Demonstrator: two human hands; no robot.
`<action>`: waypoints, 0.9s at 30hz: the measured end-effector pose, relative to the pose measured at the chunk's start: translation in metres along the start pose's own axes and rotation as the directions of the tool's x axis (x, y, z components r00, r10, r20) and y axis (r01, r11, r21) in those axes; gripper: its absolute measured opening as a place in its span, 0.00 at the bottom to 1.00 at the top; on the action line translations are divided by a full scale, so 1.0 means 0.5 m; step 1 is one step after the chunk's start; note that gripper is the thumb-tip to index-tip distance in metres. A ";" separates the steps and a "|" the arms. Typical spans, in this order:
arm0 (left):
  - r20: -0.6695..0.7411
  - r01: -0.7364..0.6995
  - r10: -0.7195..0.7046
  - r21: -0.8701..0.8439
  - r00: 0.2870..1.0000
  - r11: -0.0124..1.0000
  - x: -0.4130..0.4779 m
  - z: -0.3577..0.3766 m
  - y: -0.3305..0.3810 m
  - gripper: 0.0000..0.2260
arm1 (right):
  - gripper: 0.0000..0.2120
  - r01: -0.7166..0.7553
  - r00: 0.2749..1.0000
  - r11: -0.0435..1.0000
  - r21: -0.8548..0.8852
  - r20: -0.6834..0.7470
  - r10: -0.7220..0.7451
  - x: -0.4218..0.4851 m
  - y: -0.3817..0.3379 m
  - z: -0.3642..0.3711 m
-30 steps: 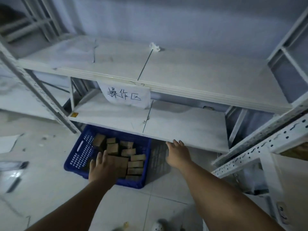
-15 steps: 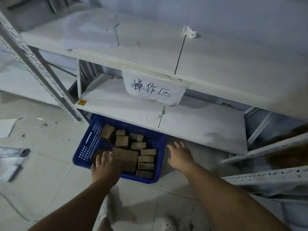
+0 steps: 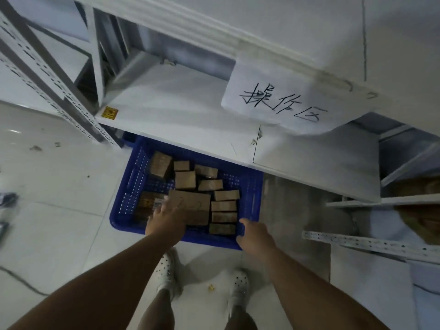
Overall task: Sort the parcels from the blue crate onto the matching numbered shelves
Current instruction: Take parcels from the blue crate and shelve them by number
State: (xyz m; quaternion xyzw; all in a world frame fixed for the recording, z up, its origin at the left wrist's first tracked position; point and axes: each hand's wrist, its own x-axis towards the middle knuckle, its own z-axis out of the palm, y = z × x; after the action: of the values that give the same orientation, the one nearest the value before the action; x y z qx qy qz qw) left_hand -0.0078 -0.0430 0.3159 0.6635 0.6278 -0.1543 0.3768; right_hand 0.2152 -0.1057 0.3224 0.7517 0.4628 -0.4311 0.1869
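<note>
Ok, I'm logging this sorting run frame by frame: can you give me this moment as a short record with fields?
crate: blue crate on the floor, partly under the lower shelf
contents: brown parcels, most small; one large parcel with handwriting too blurred to read
left hand: left hand rests on the large parcel's near left corner
right hand: right hand at the crate's near right corner; grip unclear
sign: paper sign hanging from the upper shelf edge

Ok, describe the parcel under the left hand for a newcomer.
Find the blue crate on the floor below the white shelf. At its near middle lies a flat parcel, partly covered by the left hand. It is the widest box there, with handwriting on top.
</note>
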 end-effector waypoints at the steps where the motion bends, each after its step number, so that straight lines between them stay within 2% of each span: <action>1: 0.016 0.016 -0.015 -0.014 1.000 1.000 0.017 0.016 -0.013 0.23 | 0.30 -0.017 1.000 1.000 0.015 0.009 0.016 0.022 0.002 0.011; 4: 0.093 0.065 -0.060 -0.049 0.994 0.997 0.070 0.067 -0.032 0.22 | 0.29 -0.054 0.998 0.996 0.065 0.025 0.053 0.091 0.013 0.045; 7: 0.155 0.117 -0.093 -0.155 0.984 0.981 0.143 0.144 -0.037 0.20 | 0.28 -0.092 0.995 0.990 0.103 0.055 0.087 0.195 0.037 0.097; 10: 0.152 0.138 -0.097 -0.282 0.984 0.949 0.224 0.221 -0.030 0.17 | 0.30 -0.079 0.994 0.993 0.085 0.085 0.072 0.311 0.065 0.154; 13: 0.119 0.169 -0.125 -0.508 0.985 0.845 0.321 0.282 -0.019 0.14 | 0.31 -0.048 0.993 0.998 0.029 0.113 0.045 0.430 0.104 0.214; 16: 0.180 0.266 -0.196 -0.674 0.964 0.689 0.425 0.363 -0.027 0.12 | 0.30 -0.013 0.995 1.000 -0.017 0.102 0.015 0.542 0.152 0.279; 18: 0.207 0.284 -0.194 -0.682 0.959 0.674 0.482 0.417 -0.036 0.11 | 0.29 0.003 0.994 0.999 -0.042 0.105 0.001 0.601 0.176 0.309; 21: 0.239 0.279 -0.173 -0.543 0.955 0.792 0.564 0.507 -0.040 0.14 | 0.27 0.023 0.992 0.995 -0.098 0.127 -0.011 0.686 0.208 0.349; 23: 0.281 0.310 -0.182 -0.529 0.942 0.790 0.599 0.551 -0.036 0.13 | 0.25 0.050 0.994 0.986 -0.158 0.101 -0.034 0.730 0.218 0.366; 24: 0.311 0.344 -0.195 -0.555 0.930 0.758 0.613 0.570 -0.035 0.12 | 0.24 0.056 0.996 0.977 -0.205 0.075 -0.041 0.751 0.221 0.376; 25: 0.361 0.412 -0.225 -0.611 0.905 0.677 0.628 0.588 -0.037 0.09 | 0.22 0.042 0.999 0.963 -0.265 0.044 -0.032 0.771 0.219 0.381; 27: 0.497 0.576 -0.291 -0.710 0.817 0.406 0.651 0.620 -0.035 0.04 | 0.22 -0.002 1.000 0.920 -0.392 0.001 0.003 0.811 0.215 0.385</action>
State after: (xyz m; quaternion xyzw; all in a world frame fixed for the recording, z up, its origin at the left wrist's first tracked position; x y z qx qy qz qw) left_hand 0.1123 -0.0257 -0.1173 0.1794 0.7096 -0.0255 0.6809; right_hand 0.2970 -0.0737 -0.1306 0.6994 0.5387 -0.3301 0.3342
